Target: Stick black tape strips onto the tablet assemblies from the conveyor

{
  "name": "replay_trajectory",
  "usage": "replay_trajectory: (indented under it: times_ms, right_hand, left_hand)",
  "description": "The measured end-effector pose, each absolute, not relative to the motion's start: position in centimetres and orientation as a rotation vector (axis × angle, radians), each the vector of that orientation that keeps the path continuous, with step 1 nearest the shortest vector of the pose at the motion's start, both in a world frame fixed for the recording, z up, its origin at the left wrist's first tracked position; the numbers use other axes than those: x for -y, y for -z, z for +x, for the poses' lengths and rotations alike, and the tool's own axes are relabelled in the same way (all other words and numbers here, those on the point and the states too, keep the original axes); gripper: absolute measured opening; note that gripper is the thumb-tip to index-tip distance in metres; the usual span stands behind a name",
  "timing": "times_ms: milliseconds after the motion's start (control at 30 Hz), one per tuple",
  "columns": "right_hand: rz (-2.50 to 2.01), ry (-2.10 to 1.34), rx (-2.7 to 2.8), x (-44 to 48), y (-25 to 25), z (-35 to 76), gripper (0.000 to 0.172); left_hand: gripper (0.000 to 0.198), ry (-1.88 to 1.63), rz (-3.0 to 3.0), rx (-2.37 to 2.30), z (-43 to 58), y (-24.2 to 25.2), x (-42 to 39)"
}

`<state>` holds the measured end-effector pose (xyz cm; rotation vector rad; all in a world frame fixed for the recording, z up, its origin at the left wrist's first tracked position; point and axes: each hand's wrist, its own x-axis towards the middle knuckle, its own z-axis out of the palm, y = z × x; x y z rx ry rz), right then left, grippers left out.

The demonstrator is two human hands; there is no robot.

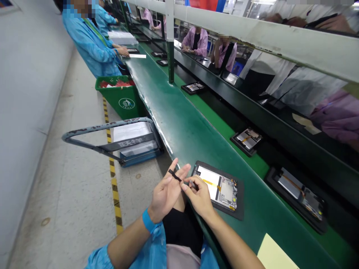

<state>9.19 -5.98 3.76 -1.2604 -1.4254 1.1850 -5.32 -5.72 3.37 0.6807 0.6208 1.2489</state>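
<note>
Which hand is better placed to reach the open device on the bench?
Right, probably: the right hand looks nearer the open device, while the left hand is farther off, palm turned up, with a black strip at its fingers.

Smooth, glossy green benchtop (179, 119); matt black strip (174, 175)

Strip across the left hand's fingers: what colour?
Black; the strip shows best in the head view.
</note>
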Motion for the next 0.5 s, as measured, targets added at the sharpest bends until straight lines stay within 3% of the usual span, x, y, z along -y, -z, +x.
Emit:
replay_trajectory:
  times_ms: [500]
  right_hand:
    - [-1.293, -1.100, 1.417, 5.57, -4.04, 8.72, 0.023]
  left_hand:
    - [0.077, -1.250, 0.649, -0.619, -4.27, -3.15, 5.82]
